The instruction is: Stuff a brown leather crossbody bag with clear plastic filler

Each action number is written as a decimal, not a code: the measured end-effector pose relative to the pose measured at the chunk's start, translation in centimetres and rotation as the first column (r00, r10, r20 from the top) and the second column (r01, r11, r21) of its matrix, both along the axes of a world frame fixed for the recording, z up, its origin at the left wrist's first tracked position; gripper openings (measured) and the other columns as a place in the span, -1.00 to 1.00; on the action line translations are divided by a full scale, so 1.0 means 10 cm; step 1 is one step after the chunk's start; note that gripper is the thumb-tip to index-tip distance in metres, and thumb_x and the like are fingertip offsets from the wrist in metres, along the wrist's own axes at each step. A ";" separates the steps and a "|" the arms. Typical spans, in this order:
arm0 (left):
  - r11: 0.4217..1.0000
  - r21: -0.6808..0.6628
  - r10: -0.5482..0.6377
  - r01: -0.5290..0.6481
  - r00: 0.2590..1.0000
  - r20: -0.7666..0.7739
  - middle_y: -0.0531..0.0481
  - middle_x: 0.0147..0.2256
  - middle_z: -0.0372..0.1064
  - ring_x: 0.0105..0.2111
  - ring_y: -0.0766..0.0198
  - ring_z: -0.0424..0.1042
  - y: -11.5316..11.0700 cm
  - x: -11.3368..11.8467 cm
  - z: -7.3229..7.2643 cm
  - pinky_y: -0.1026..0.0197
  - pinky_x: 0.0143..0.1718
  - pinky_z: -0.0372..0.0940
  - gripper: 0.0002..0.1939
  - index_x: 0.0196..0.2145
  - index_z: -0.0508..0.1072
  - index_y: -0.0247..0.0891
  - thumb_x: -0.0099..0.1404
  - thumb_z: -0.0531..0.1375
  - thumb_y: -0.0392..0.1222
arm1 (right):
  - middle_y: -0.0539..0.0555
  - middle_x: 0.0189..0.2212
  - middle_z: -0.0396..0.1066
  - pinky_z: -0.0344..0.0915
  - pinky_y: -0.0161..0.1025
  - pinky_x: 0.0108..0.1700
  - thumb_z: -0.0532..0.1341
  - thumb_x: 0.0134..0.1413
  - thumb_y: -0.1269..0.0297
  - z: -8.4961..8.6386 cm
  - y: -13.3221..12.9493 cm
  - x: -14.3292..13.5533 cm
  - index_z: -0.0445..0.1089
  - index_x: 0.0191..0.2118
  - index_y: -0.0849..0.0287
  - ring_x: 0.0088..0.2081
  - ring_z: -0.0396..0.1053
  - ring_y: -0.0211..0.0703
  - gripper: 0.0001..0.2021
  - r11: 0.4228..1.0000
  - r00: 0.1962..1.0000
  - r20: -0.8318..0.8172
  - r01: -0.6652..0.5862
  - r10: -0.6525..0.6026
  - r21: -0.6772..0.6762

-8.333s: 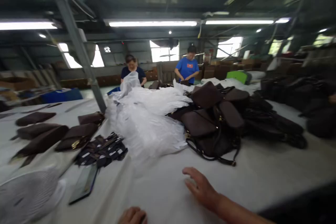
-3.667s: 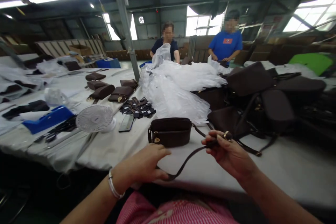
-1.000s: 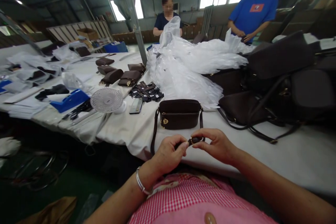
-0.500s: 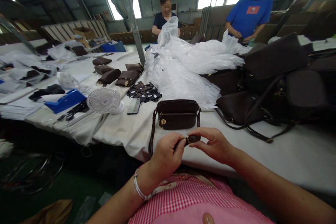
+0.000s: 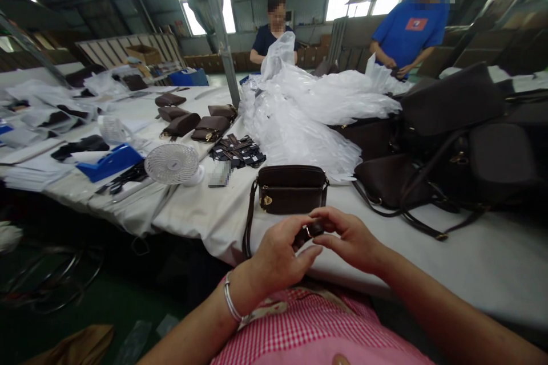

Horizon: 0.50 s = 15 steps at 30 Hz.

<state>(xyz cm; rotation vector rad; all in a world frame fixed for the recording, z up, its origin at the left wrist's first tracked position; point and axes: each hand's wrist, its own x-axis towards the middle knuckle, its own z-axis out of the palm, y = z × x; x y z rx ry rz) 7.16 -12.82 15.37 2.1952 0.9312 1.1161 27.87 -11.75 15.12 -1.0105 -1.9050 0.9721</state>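
A small dark brown handbag [image 5: 291,191] stands upright on the white-covered table, with a gold charm hanging at its front left. Its shoulder strap [image 5: 249,219] drops from the left side toward the table's edge. Just in front of the bag, my left hand [image 5: 280,251] is closed around a strap buckle [image 5: 309,231] with a gold-coloured frame; the thumb is lifted off. The fingers of my right hand [image 5: 349,239] pinch the strap on the buckle's other side. Part of the strap is hidden behind my hands.
Clear plastic bags [image 5: 295,108] lie heaped beyond the handbag. Dark handbags [image 5: 454,142] are piled at the right. A white fan [image 5: 172,163], a blue tape dispenser [image 5: 109,162] and black tags [image 5: 237,150] lie left. Two people [image 5: 409,34] stand across the table.
My left thumb has come away from the strap and now points outward. Both hands have stayed at the buckle, and the view has shifted slightly.
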 end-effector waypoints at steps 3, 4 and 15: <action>0.994 0.114 0.004 0.000 0.999 -0.033 -0.12 -0.23 0.51 -0.23 0.16 0.50 0.04 0.04 -0.08 0.14 -0.16 0.38 -0.73 -0.06 0.45 -0.28 0.32 0.26 -0.14 | 0.04 -0.30 0.49 0.43 -0.24 -0.25 0.24 0.20 0.23 0.03 -0.03 0.00 0.32 -0.11 0.12 -0.28 0.47 -0.15 -0.82 0.992 0.991 -0.113 -0.082 0.072 -0.091; 0.991 0.132 0.008 -0.001 0.999 -0.050 -0.13 -0.25 0.52 -0.24 0.15 0.50 0.05 0.05 -0.10 0.14 -0.17 0.38 -0.76 -0.08 0.46 -0.29 0.34 0.24 -0.14 | 0.05 -0.29 0.48 0.42 -0.22 -0.22 0.24 0.20 0.19 0.05 -0.04 -0.01 0.33 -0.16 0.12 -0.26 0.46 -0.14 -0.84 0.993 0.989 -0.112 -0.100 0.092 -0.065; 0.966 0.258 0.055 -0.003 0.979 -0.195 -0.12 -0.31 0.47 -0.30 0.14 0.49 0.09 0.05 -0.13 0.13 -0.24 0.39 -0.84 -0.14 0.44 -0.31 0.32 0.16 -0.27 | 0.01 -0.36 0.45 0.36 -0.20 -0.20 0.27 0.13 0.34 0.14 -0.01 -0.07 0.37 -0.29 0.11 -0.29 0.41 -0.15 -0.95 1.000 0.990 0.143 0.022 -0.020 -0.016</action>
